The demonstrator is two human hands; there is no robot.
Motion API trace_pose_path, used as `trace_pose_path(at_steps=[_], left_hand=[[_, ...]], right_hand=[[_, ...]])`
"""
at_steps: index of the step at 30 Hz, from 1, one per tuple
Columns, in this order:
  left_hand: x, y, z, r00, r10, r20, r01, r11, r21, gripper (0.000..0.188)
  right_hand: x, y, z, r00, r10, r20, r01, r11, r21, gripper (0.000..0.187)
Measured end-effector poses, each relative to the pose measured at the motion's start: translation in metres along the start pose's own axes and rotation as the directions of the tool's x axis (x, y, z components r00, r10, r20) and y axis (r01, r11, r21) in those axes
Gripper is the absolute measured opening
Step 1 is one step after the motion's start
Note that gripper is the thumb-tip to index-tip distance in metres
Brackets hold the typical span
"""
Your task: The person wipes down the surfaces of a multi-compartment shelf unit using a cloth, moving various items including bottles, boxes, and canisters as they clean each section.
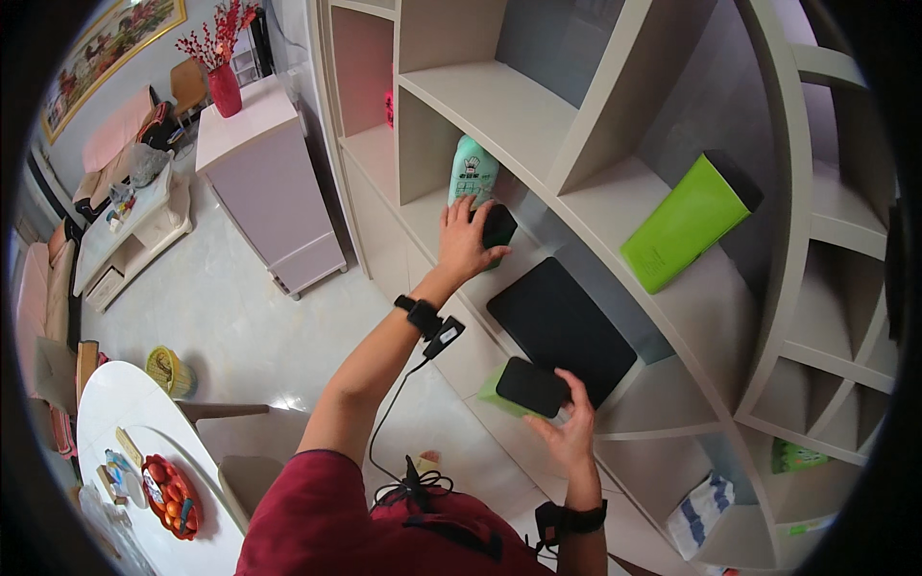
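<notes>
My left hand (465, 244) reaches into a shelf compartment, its fingers and thumb closed around a dark-topped box (498, 225); most of that box's sides are hidden. Just behind it stands a mint-green bottle (474, 169) with dark print. Nearer to me, my right hand (570, 430) grips a light-green box with a black top (534, 387), thumb on one side and fingers on the other. Between the two hands, a flat black rectangular panel (562, 326) lies in the shelf unit. To the right, a taller bright-green box with a dark end (687, 223) leans in another compartment.
Pale shelf boards (495, 101) and uprights surround both hands. A striped cloth (701, 514) lies in a lower compartment. At left stand a white cabinet (252, 134) with a red vase (224, 91), a yellow wastebasket (170, 372) and a round table with a fruit bowl (173, 495).
</notes>
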State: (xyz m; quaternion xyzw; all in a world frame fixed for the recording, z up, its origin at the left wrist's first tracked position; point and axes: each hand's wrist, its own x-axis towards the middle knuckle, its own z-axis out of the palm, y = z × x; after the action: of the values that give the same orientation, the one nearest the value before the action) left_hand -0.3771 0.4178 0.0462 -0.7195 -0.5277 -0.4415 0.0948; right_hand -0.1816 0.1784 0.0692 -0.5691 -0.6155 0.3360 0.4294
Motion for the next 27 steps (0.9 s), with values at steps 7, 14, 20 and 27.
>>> trace_pose_path(at_steps=[7,14,20,27], left_hand=[[-0.064,0.018,-0.079,0.895,0.236,0.378,0.133,0.667,-0.733,0.069],[-0.078,0.019,-0.077,0.885,0.017,0.465,0.305,0.733,-0.609,0.070],[-0.068,0.011,-0.049,0.916,-0.293,0.273,0.395,0.777,-0.490,0.064],[-0.061,0.016,-0.018,0.920,-0.311,0.239,0.383,0.845,-0.373,0.061]], right_hand=[[0.061,-0.008,0.002,0.998,-0.056,0.010,0.055,0.996,0.067,0.072],[0.109,-0.006,0.029,0.981,-0.157,0.112,0.147,0.984,0.100,0.075],[0.092,0.006,0.046,0.963,-0.138,-0.231,0.140,0.990,-0.005,0.069],[0.008,0.036,0.028,0.995,0.053,-0.080,-0.052,0.999,0.014,0.046]])
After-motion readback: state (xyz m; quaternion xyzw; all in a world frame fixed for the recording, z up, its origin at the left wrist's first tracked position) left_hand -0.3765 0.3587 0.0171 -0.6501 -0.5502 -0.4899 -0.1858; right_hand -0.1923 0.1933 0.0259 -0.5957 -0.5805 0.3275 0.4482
